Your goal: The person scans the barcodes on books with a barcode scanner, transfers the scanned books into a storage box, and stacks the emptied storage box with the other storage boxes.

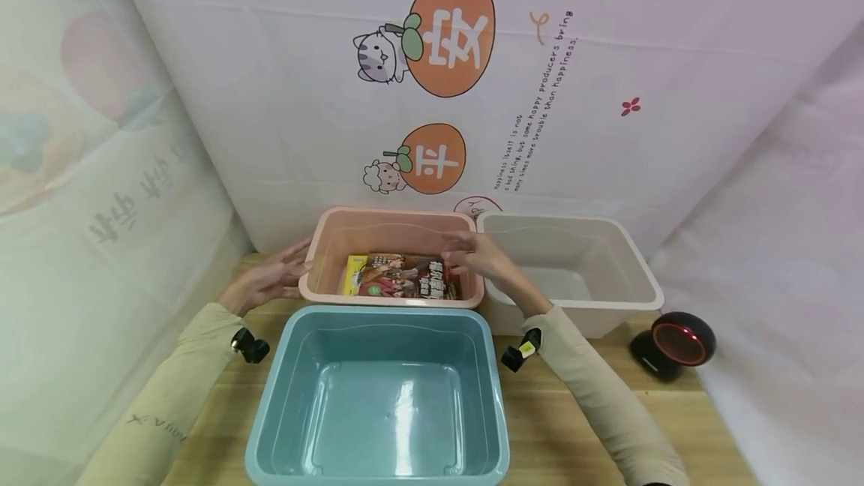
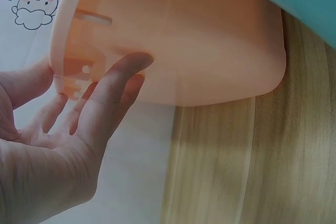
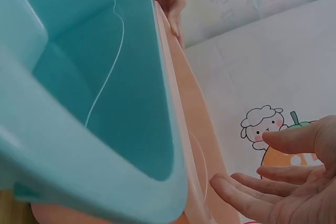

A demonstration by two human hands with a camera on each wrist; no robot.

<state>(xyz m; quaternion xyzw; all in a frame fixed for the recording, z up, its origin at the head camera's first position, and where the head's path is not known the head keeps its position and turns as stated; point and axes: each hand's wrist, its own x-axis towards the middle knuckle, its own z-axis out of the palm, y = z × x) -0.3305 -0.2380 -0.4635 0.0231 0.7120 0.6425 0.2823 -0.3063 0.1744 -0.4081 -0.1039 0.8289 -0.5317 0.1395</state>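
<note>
A pink bin [image 1: 388, 300] stands against the back wall. In it lie a book with a brown illustrated cover [image 1: 405, 276] and, partly under it, a yellow-edged item [image 1: 353, 276]. My left hand [image 1: 270, 278] is at the bin's left end, its fingers extended and touching the outside wall near the rim, as the left wrist view shows up close. Above the bin's right part, my right hand [image 1: 475, 255] reaches in over the book with fingers loosely extended. Nothing is between its fingers in the right wrist view.
A blue bin [image 1: 378, 313] sits in front of the pink one, nearest me. To the right is a white bin [image 1: 567, 287]. A black round device [image 1: 675, 343] with a red ring stands right of it on the wooden table [image 1: 560, 426]. Printed cloth hangs behind and beside.
</note>
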